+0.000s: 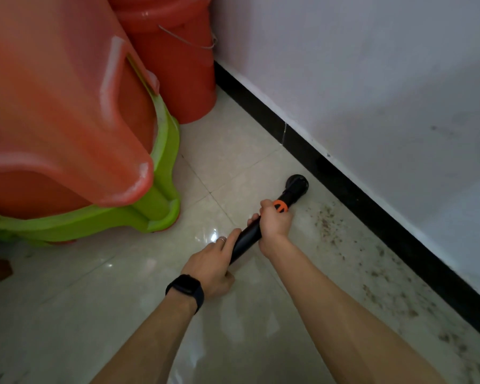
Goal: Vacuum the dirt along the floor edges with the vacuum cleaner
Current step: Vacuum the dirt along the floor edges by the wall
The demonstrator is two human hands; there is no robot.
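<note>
Gripping the vacuum cleaner [246, 241] tube, the right hand [275, 220] wraps its fingers round; the left hand [212, 263] clasps the rear. The nozzle [297, 184] sits at the floor [122, 314] edge by the skirting [316, 159]. Pushing on toward the bucket [178, 65] would likely miss the dirt [327, 221], which lies nearer us.

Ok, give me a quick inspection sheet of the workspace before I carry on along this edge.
Surface: glossy pale tiled floor, dirt scattered along the black skirting.
Job's things: vacuum cleaner, black with orange collar, round nozzle at the floor near the skirting.
Clutter: stacked orange and green stools, red bucket in the corner.
Hands: left hand holds the vacuum cleaner's rear end; right hand grips it by the collar.
Cables: nothing seen.
Surroundings: white wall, scuffed low down.
</note>
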